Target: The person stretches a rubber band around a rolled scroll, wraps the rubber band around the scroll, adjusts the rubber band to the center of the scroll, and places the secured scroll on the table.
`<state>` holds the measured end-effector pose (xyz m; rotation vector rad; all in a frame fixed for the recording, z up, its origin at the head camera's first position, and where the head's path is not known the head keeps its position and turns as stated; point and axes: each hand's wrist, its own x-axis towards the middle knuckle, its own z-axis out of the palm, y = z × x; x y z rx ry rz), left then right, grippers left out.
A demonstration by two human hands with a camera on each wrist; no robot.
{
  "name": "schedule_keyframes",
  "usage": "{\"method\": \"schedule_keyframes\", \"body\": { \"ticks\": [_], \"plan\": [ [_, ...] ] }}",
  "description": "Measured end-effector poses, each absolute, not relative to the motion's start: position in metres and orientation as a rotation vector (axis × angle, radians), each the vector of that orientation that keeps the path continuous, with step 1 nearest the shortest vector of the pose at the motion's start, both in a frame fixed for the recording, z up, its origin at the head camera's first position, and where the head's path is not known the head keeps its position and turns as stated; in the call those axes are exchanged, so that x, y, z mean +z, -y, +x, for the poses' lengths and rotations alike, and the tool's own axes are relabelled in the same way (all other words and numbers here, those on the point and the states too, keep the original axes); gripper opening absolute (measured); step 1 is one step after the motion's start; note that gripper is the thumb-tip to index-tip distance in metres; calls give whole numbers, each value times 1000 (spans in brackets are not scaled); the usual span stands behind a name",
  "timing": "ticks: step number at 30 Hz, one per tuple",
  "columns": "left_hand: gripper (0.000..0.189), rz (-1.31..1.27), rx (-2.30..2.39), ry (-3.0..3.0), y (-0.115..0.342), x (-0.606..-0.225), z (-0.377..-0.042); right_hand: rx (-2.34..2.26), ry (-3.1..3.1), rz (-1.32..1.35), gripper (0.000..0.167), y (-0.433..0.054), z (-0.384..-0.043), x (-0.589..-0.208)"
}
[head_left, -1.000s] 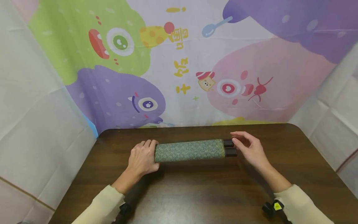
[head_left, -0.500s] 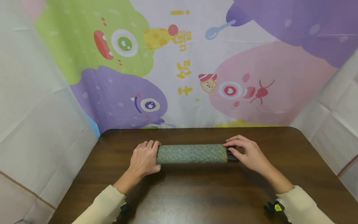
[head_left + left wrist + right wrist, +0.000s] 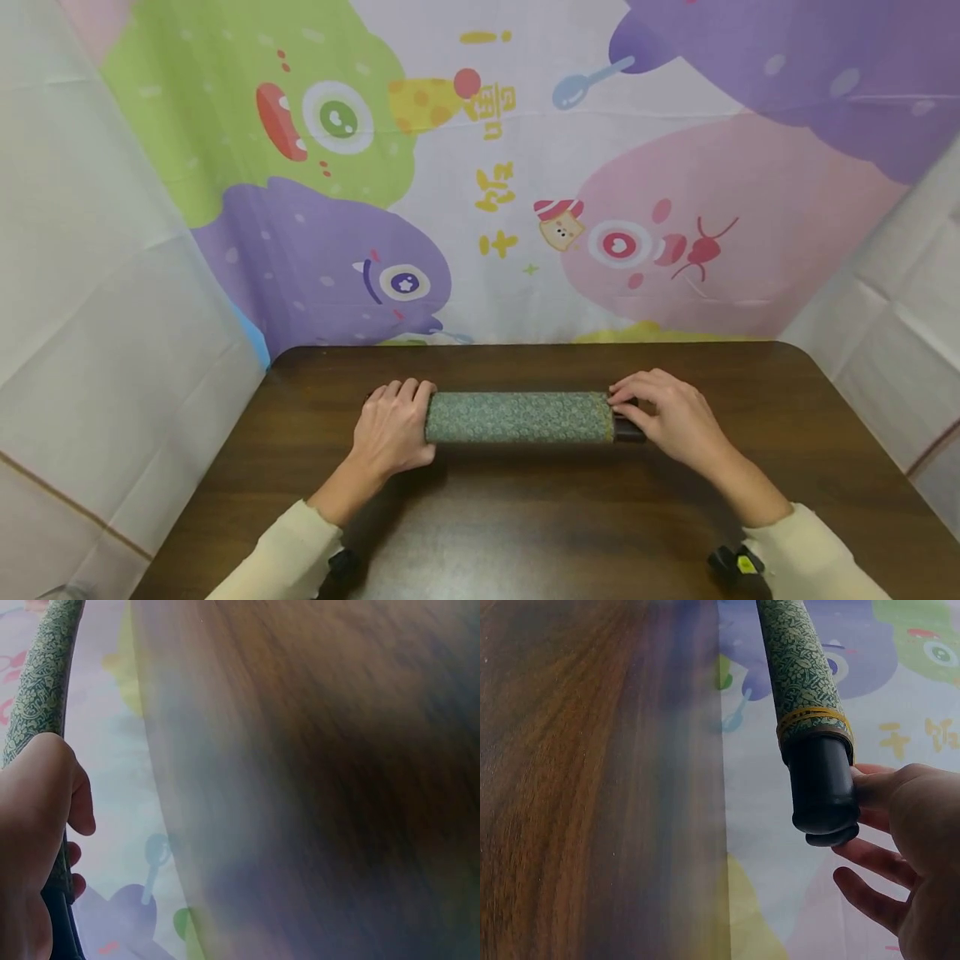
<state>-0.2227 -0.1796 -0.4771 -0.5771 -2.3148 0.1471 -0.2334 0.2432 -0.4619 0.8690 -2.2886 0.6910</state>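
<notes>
A rolled scroll (image 3: 520, 417) in green floral cloth is held level just above the table. My left hand (image 3: 393, 425) grips its left end from above, as the left wrist view shows with the thumb along the cloth (image 3: 45, 682). Two dark roller knobs (image 3: 823, 784) stick out at the right end, one behind the other. My right hand (image 3: 671, 417) pinches at the far knob, thumb on the near side and fingertips behind it. A yellow band (image 3: 816, 714) circles the cloth near that end. The left end is largely hidden by my left hand.
The dark wooden table (image 3: 525, 525) has rounded back corners. Behind it hangs a printed cartoon cloth (image 3: 495, 308), with pale sheets (image 3: 135, 292) at both sides. A wrist device (image 3: 738, 562) sits below each sleeve cuff.
My right hand has moved from beside the knobs onto the far one, its fingers closing in. The scroll, slanted before, now lies straighter across and slightly lower in view.
</notes>
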Motion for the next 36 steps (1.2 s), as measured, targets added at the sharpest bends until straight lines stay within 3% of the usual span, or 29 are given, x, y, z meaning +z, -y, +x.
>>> {"method": "schedule_keyframes", "body": {
  "ticks": [23, 36],
  "plan": [
    [68, -619, 186, 2298, 181, -473, -217, 513, 2350, 1198, 28, -254, -239, -445],
    [69, -639, 164, 2271, 182, -475, -221, 600, 2375, 1096, 26, -245, -242, -450]
  ]
}}
